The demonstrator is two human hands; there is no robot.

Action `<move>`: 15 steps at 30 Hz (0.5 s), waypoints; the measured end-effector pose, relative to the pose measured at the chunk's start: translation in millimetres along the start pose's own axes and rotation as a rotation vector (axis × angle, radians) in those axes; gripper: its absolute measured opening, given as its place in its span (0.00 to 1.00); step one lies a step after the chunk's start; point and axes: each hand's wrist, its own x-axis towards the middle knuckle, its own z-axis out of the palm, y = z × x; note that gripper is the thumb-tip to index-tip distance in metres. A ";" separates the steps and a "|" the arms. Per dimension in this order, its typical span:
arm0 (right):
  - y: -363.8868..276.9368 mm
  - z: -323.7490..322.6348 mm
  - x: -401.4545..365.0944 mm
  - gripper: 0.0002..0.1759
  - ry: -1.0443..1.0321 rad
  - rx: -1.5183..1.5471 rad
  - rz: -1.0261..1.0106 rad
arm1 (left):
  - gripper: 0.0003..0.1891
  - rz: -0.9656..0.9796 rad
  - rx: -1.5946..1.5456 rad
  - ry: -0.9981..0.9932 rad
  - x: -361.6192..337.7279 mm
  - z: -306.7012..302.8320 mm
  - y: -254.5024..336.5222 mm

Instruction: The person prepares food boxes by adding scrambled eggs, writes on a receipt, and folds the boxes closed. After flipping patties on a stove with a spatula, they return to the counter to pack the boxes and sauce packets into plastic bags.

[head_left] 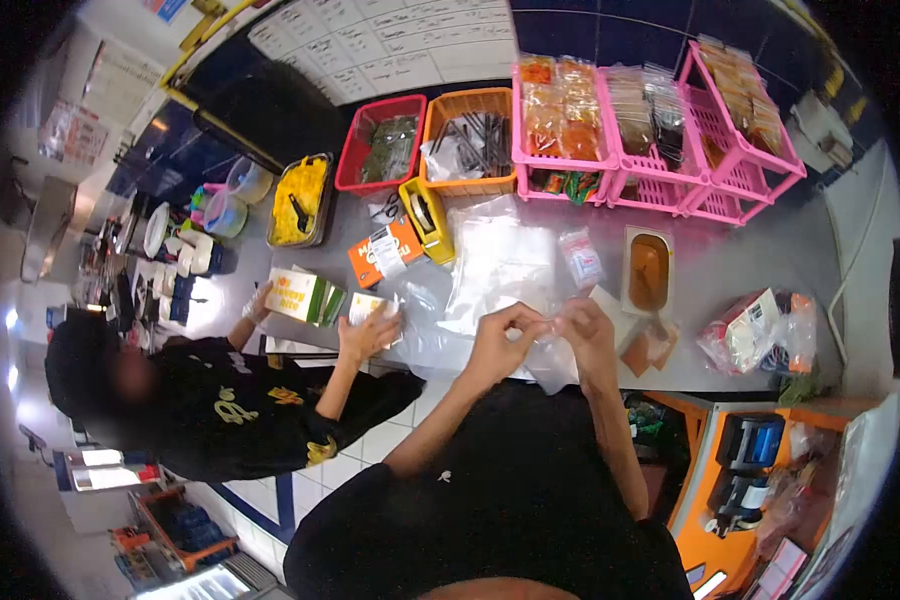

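Obs., standing at the worktop (pixel 730 262). The person's left hand (pixel 498 338) and right hand (pixel 586 334) meet just above the near edge, each with thumb and fingertips pinched on the top of one small clear bag (pixel 548 345). The bag hangs between the two hands, clear of the surface. Contents of the bag: cannot tell. The two-point pinch likely suits film this thin, which would slip from a flat palm.

Just beyond the hands lies a loose pile of clear bags (pixel 498 262), probably put there for short reach. Beside it is a small sealed packet (pixel 580 258), then a steel tray (pixel 630 240) holding brown sauce.

Back row, against the wall:
- red basket (pixel 355 150), green packets
- orange basket (pixel 470 100), dark sticks and a white bag
- three pink baskets (pixel 517 110), orange and brown sachets stood upright, so they can be seen from the front

A yellow tape dispenser (pixel 425 215) and an orange box (pixel 385 252) sit in front of the baskets. A steel pan (pixel 322 190) of yellow food with a scoop stands further left.

To the left, a co-worker's hand (pixel 370 332) rests on small cartons (pixel 300 295).
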 end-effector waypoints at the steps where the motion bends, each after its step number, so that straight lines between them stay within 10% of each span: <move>1: -4.7 3.6 -0.7 0.10 -0.046 0.008 -0.001 | 0.03 -0.003 -0.014 0.017 -2.3 -5.0 3.0; 7: -8.8 16.1 13.7 0.09 -0.275 -0.238 0.102 | 0.04 0.517 0.325 0.523 1.5 -6.4 7.8; 12: 6.9 28.5 25.9 0.15 -0.197 -0.093 0.104 | 0.07 0.056 0.008 0.291 -1.4 -7.0 -5.1; 15: 5.4 23.2 26.6 0.12 -0.299 0.101 0.230 | 0.08 0.148 0.076 0.346 4.3 -9.1 -12.1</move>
